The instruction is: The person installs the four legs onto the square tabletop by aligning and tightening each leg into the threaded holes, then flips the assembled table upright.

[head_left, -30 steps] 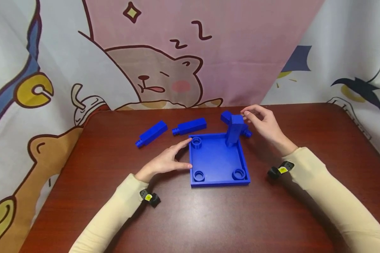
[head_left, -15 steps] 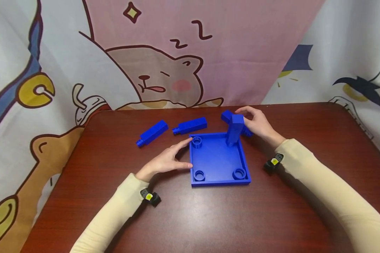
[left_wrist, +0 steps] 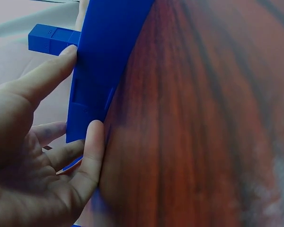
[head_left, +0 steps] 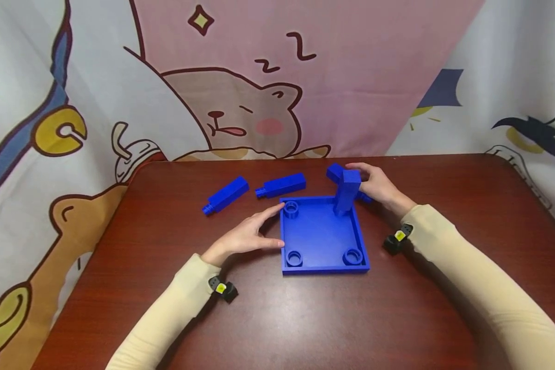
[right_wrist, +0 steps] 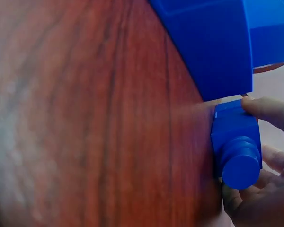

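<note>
My right hand (head_left: 380,189) gripped a blue post (right_wrist: 236,125) behind the tray (head_left: 321,234), right of centre in the frame.
I had my thumb on one side of that post and my fingers on the other; it lay on the table (head_left: 259,329), partly hidden behind an upright post (head_left: 348,189) at the tray's upper right corner. My left hand (head_left: 245,235) was spread wide, thumb and fingertips touching the tray's left wall. Rings (head_left: 294,258) sat at the tray's other three corners. Two more posts lay at the upper middle of the frame, the near-level post (head_left: 284,185) and the slanted post (head_left: 228,195) to its left. A bear-print cloth (head_left: 351,103) hung across the top.
</note>
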`<action>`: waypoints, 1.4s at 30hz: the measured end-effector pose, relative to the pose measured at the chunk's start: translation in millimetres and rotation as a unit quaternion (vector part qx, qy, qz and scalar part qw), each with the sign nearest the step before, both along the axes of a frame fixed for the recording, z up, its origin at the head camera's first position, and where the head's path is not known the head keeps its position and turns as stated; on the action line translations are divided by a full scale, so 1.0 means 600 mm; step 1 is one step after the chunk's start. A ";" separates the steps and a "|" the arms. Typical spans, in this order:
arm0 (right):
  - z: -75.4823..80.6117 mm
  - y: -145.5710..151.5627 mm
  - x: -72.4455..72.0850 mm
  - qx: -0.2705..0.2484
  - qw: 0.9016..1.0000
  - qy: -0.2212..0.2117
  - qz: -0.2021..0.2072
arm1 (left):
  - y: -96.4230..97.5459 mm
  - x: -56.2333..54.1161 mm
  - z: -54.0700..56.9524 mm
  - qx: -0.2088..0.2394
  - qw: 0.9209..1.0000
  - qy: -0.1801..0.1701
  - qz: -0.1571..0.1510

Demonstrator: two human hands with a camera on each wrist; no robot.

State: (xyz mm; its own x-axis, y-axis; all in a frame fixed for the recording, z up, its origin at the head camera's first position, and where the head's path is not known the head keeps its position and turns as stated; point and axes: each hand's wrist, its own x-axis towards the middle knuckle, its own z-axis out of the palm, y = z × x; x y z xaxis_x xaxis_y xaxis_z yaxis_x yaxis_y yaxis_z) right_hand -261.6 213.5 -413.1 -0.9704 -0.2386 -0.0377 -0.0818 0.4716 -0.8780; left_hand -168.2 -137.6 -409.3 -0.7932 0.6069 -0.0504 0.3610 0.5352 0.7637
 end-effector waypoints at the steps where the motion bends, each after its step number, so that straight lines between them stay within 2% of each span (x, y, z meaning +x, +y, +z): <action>1: 0.000 0.001 0.000 0.000 1.000 0.000 0.000 | 0.000 0.000 0.000 0.000 1.000 0.000 0.001; 14: -0.002 0.018 0.004 0.000 1.000 0.003 -0.011 | 0.005 0.000 -0.002 -0.001 1.000 -0.006 -0.002; 21: 0.002 0.033 0.013 -0.007 1.000 0.024 -0.019 | 0.004 -0.002 -0.003 0.005 1.000 -0.004 0.001; 31: 0.004 0.061 0.030 -0.026 0.997 0.051 -0.053 | 0.003 -0.001 -0.002 0.002 1.000 0.006 -0.003; 37: 0.015 0.071 0.041 -0.039 0.994 0.076 -0.062 | 0.003 -0.001 0.000 0.002 1.000 -0.001 -0.002; 42: 0.033 0.070 0.050 -0.077 0.991 0.098 -0.057 | -0.001 -0.001 -0.001 0.006 1.000 0.003 -0.004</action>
